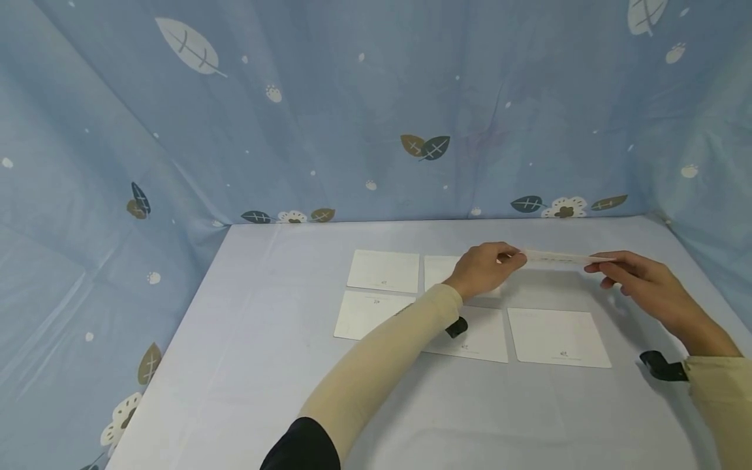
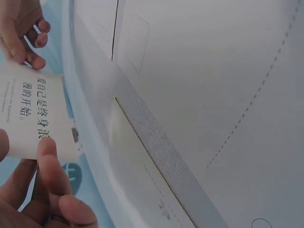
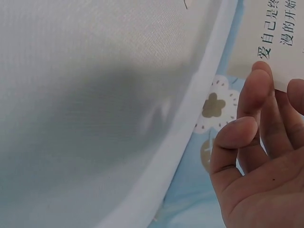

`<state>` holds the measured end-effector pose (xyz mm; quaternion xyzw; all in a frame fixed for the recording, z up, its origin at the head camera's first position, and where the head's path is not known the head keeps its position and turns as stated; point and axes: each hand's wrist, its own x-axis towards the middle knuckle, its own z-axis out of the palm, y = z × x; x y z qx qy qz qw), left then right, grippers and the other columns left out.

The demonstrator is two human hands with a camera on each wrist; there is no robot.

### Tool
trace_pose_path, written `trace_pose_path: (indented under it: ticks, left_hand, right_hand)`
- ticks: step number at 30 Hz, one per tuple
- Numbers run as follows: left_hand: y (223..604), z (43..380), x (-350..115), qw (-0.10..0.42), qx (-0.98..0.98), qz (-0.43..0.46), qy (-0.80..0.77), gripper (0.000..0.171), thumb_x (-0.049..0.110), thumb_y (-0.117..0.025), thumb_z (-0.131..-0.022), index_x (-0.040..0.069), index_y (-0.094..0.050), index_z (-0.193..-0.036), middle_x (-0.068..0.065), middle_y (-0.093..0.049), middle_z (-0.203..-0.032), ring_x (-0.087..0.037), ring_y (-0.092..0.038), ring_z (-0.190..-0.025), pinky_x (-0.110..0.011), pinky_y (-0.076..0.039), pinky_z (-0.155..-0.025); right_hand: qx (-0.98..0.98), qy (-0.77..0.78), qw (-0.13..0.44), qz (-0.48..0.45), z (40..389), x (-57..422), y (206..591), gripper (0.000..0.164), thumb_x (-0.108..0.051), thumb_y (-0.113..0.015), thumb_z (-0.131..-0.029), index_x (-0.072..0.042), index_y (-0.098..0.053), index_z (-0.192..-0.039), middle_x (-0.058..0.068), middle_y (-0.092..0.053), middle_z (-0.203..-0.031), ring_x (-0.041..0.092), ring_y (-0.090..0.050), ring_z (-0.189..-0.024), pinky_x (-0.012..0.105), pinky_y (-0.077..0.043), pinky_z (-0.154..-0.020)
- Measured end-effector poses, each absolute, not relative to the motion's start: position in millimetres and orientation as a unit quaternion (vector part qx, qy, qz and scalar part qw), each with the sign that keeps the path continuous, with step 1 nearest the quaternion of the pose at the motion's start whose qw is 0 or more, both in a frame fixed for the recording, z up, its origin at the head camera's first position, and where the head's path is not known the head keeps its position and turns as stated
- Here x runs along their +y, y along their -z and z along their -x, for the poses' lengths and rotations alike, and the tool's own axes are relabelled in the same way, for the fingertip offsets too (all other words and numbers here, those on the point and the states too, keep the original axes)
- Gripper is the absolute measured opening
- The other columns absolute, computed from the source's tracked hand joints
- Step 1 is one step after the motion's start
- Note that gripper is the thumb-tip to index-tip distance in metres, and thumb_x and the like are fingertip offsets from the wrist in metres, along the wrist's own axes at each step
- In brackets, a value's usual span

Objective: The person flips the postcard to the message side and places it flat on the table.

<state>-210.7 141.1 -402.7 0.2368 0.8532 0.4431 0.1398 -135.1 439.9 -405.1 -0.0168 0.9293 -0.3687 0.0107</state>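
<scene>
Above the table's far right, a white postcard with dark Chinese lettering is held between both hands, nearly edge-on in the head view. My left hand pinches its left end with thumb and fingers. At the other end, my right hand pinches the card between thumb and fingers. The left wrist view shows the card's printed face and both hands on it. In the right wrist view, the fingers of the right hand bend at the edge of the printed card.
Several white postcards lie in two rows, among them a back-left card and a front-right card. The left forearm partly covers some. A white cloth covers the table. A blue patterned curtain hangs behind and at the sides.
</scene>
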Motion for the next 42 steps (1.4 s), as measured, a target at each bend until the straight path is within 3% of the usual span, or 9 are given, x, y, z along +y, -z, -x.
trace_pose_path:
  ticks: [8,14,17,23,31,37,39,42]
  left_hand:
    - [404.8,212.4,137.2,0.14,0.843,-0.237,-0.462,0.034,0.039,-0.053,-0.105,0.023,-0.069,-0.131,0.018,-0.064,-0.11,0.001,-0.057,-0.103,-0.018,-0.045,-0.086]
    - [406.9,213.8,137.8,0.155,0.835,-0.212,-0.484,0.03,0.026,-0.05,-0.107,0.024,-0.07,-0.128,0.017,-0.067,-0.112,-0.002,-0.059,-0.091,-0.021,-0.046,-0.071]
    - [406.9,214.0,137.4,0.159,0.834,-0.207,-0.486,0.031,0.024,-0.046,-0.108,0.026,-0.071,-0.126,0.015,-0.07,-0.111,-0.002,-0.058,-0.089,-0.022,-0.045,-0.07]
    - [406.7,213.1,135.6,0.131,0.853,-0.225,-0.453,0.03,0.028,-0.045,-0.108,0.031,-0.071,-0.123,0.02,-0.067,-0.11,0.001,-0.057,-0.089,-0.02,-0.044,-0.074]
    - [407.5,211.5,134.6,0.088,0.881,-0.272,-0.377,0.03,0.028,-0.062,-0.102,0.029,-0.067,-0.132,0.017,-0.07,-0.105,-0.001,-0.053,-0.059,-0.019,-0.036,-0.05]
    - [409.0,213.7,136.6,0.055,0.906,-0.299,-0.295,0.034,0.03,-0.07,-0.097,0.031,-0.068,-0.131,0.021,-0.071,-0.099,0.007,-0.056,-0.068,-0.015,-0.04,-0.062]
    - [409.7,214.5,137.8,0.045,0.912,-0.304,-0.272,0.035,0.03,-0.073,-0.095,0.031,-0.068,-0.13,0.022,-0.071,-0.097,0.01,-0.056,-0.072,-0.015,-0.041,-0.067]
    - [409.8,214.5,139.7,0.034,0.92,-0.31,-0.236,0.037,0.032,-0.075,-0.093,0.031,-0.069,-0.129,0.022,-0.071,-0.093,0.009,-0.056,-0.075,-0.018,-0.04,-0.072]
  right_hand:
    - [0.919,0.393,0.021,0.031,137.1,443.7,406.4,0.042,-0.03,-0.039,-0.111,-0.008,-0.052,-0.145,-0.024,-0.064,-0.121,0.008,-0.062,-0.094,0.025,-0.044,-0.073]
    - [0.91,0.411,0.036,0.038,135.3,445.4,404.8,0.049,-0.034,-0.025,-0.113,-0.009,-0.052,-0.146,-0.019,-0.054,-0.13,0.006,-0.063,-0.096,0.023,-0.043,-0.076]
    - [0.91,0.411,0.041,0.034,135.1,445.7,405.3,0.052,-0.037,-0.024,-0.113,-0.008,-0.052,-0.146,-0.017,-0.052,-0.128,0.003,-0.062,-0.097,0.022,-0.044,-0.076]
    - [0.914,0.405,0.032,0.011,136.0,444.9,407.8,0.047,-0.038,-0.04,-0.11,-0.008,-0.054,-0.144,-0.026,-0.054,-0.119,-0.002,-0.061,-0.093,0.018,-0.046,-0.074]
    - [0.919,0.395,0.001,0.014,133.9,444.0,412.8,0.041,-0.03,-0.058,-0.105,-0.01,-0.058,-0.14,-0.018,-0.065,-0.104,-0.001,-0.058,-0.09,0.017,-0.046,-0.071]
    - [0.927,0.375,-0.007,0.032,135.8,443.7,417.2,0.045,-0.027,-0.067,-0.1,-0.011,-0.058,-0.14,-0.029,-0.058,-0.115,-0.012,-0.055,-0.093,0.008,-0.044,-0.072]
    - [0.935,0.353,-0.008,0.039,136.6,442.4,417.9,0.046,-0.027,-0.069,-0.098,-0.01,-0.058,-0.14,-0.019,-0.06,-0.123,-0.013,-0.053,-0.093,0.009,-0.044,-0.071]
    - [0.949,0.313,0.004,0.04,137.8,439.1,417.6,0.048,-0.031,-0.071,-0.097,-0.011,-0.058,-0.139,0.006,-0.062,-0.13,0.002,-0.058,-0.098,0.015,-0.046,-0.067]
